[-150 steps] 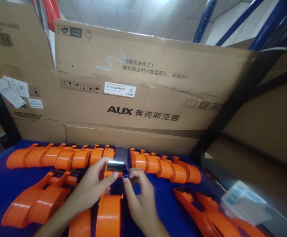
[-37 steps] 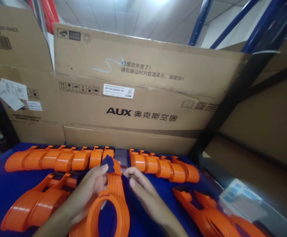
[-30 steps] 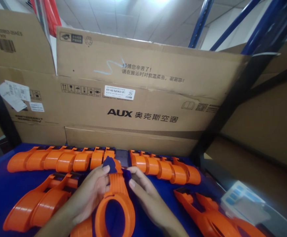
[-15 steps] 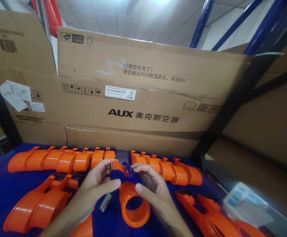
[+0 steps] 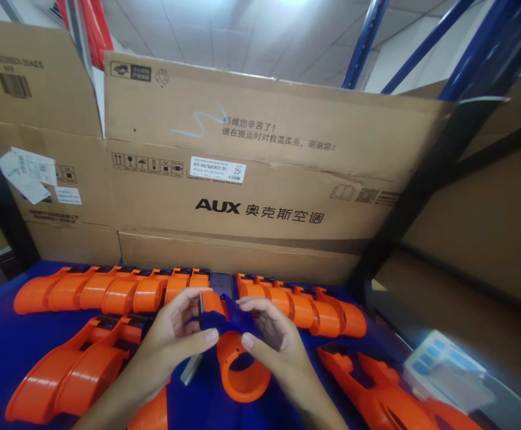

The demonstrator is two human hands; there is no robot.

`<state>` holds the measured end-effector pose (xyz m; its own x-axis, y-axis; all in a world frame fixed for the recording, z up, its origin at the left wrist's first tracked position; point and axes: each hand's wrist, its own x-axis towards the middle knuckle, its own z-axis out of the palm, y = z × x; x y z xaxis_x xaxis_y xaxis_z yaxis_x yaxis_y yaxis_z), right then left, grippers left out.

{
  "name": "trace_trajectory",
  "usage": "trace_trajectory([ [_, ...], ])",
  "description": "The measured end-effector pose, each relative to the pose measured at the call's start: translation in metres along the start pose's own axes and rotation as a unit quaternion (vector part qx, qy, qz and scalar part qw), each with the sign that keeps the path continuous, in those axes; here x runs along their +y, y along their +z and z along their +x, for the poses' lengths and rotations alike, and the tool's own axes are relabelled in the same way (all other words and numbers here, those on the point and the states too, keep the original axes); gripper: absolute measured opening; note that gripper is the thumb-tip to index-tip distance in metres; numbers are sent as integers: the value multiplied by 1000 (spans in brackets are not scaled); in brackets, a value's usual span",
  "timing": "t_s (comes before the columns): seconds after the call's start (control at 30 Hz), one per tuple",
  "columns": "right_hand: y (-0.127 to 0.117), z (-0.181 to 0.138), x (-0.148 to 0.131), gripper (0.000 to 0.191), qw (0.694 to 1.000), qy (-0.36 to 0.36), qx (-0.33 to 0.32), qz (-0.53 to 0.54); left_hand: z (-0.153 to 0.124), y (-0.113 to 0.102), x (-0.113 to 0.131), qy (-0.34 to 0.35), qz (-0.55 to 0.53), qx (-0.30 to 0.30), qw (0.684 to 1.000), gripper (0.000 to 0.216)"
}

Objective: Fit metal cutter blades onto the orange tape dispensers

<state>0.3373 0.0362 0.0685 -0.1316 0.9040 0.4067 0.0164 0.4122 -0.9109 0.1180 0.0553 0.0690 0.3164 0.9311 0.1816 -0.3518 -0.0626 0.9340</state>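
An orange tape dispenser (image 5: 244, 376) with a round, hollow hub is held up in front of me, its ring hanging below my hands. My left hand (image 5: 182, 328) grips its head end from the left, thumb pressed on the front. A dark blue plastic piece (image 5: 237, 316) lies across the head between both hands. From the right, my right hand (image 5: 273, 334) is closed around this blue piece, with its thumb near the top of the ring. Parts of the fingers behind the dispenser are hidden, so I cannot tell how the blue piece is seated.
Several more orange dispensers (image 5: 119, 295) stand in a row along the back of the blue table (image 5: 0, 334), and others (image 5: 67, 382) lie left and right. A thin strip (image 5: 191, 369) lies below my left hand. A clear-lidded box (image 5: 448, 370) sits at right; cardboard (image 5: 166, 203) stands behind.
The dispenser's ring has swung slightly upward and back between my hands. My right thumb has shifted a little left. Both hands keep their hold.
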Motion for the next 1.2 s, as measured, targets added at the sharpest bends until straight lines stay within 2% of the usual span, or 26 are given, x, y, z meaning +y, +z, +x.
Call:
trace_trajectory([
  [0.13, 0, -3, -2, 49, 999, -19, -8, -45, -1, 0, 4, 21, -32, -36, 999, 62],
  [0.27, 3, -6, -5, 55, 986, -66, -10, -155, -1, -1, 7, 36, -50, -65, 996, 67],
  [0.43, 5, -6, -2, 65, 925, -193, 17, -327, -3, -2, 7, 38, -6, -45, 998, 57],
  [0.57, 5, -4, 5, 62, 872, -280, 28, -402, 1, -4, 5, 69, 71, -32, 995, 40],
  [0.67, 5, -4, 9, 58, 845, -315, 28, -431, 4, -6, 4, 92, 108, -21, 990, 29],
  [0.93, 6, -6, 12, 60, 832, -343, 35, -435, 1, -3, 5, 118, 120, -29, 985, 28],
  [1.2, 7, -6, 11, 61, 832, -341, 47, -435, -1, 0, 7, 129, 125, 2, 984, 28],
])
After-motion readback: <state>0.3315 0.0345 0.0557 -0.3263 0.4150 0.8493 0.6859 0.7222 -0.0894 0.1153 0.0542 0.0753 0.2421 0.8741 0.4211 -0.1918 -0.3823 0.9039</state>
